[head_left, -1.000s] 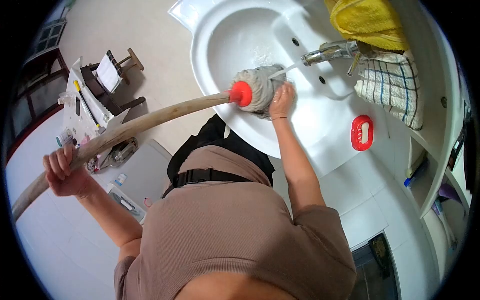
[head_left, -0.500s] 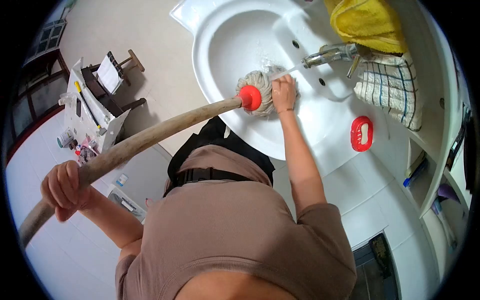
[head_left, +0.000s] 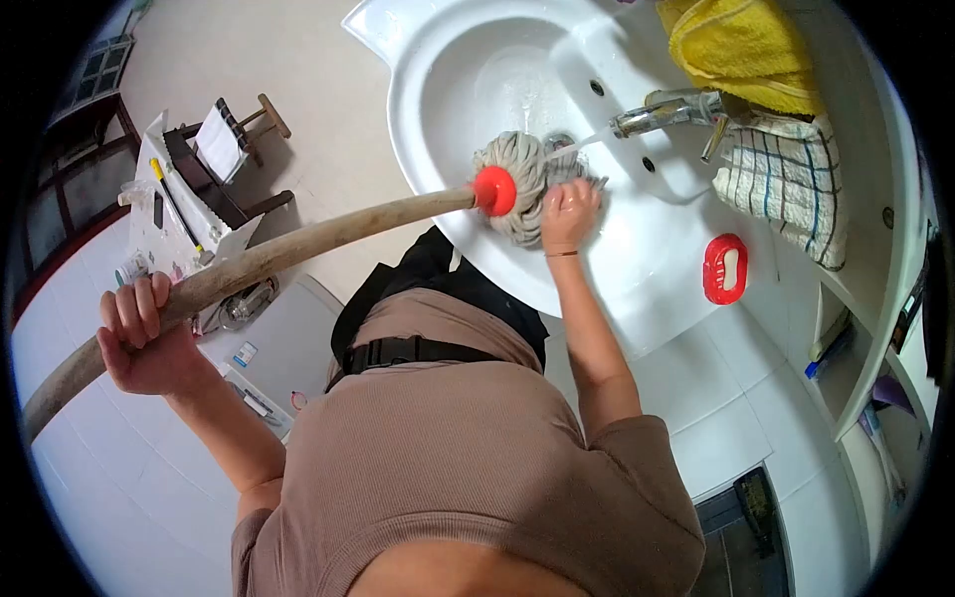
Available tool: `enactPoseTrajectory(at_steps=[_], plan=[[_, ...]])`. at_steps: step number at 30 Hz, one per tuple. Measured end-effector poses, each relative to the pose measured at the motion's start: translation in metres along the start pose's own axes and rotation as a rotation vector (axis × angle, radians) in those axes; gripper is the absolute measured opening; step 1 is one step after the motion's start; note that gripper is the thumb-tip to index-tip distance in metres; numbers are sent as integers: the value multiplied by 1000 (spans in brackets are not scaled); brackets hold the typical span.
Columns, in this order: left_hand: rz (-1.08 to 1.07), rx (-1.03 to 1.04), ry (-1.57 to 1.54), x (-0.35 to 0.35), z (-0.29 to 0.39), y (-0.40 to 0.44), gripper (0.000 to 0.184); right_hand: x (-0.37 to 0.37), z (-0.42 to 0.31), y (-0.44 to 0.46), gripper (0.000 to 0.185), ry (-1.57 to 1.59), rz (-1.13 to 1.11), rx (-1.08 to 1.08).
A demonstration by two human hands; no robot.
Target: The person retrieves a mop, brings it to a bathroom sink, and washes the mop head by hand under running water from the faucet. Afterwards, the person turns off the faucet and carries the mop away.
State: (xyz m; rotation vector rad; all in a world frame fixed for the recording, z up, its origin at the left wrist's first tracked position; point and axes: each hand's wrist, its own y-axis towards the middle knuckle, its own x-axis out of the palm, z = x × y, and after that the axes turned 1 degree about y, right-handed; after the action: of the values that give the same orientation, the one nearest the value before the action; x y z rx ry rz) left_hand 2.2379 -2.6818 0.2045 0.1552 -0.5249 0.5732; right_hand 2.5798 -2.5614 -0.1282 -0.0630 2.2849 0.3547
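A mop with a long wooden handle (head_left: 328, 234) lies slantwise across the view. Its red plastic socket (head_left: 493, 191) and grey string head (head_left: 519, 159) are over the white washbasin (head_left: 403, 119). My left hand (head_left: 149, 333) is wrapped round the handle near its far end. Inside the basin, my right hand (head_left: 570, 214) is closed on the wet strands beside the socket, some of them sticking out past the fingers. Water runs from the chrome faucet (head_left: 657, 114) onto the strands just above that hand.
A red soap dish (head_left: 725, 269) with soap sits on the basin's edge. A yellow towel (head_left: 741, 50) and a checked cloth (head_left: 781, 184) lie behind the faucet. Shelves (head_left: 865, 368) stand at right. Leftward are a cluttered table (head_left: 149, 219) and a chair (head_left: 239, 129).
My left hand has moved up and slightly right with the handle, which now lies flatter. My right hand has shifted down a little, and the mop strands hang looser beside it.
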Motion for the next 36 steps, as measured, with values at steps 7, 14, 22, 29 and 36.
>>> enactPoseTrajectory(at_steps=[7,14,22,29,36], plan=[[-28,49,120,27,-30,5,24,23,43,49,21,-132,-273,379],[-68,-24,25,-2,-8,-3,22,-4,7,-25,22,-133,-187,97],[-69,29,115,20,-27,-1,22,23,35,70,26,-341,-441,494],[-52,-10,35,1,-12,-10,23,1,13,-19,29,-233,-285,138],[-297,37,95,20,-5,5,30,5,20,60,27,-476,-399,231]])
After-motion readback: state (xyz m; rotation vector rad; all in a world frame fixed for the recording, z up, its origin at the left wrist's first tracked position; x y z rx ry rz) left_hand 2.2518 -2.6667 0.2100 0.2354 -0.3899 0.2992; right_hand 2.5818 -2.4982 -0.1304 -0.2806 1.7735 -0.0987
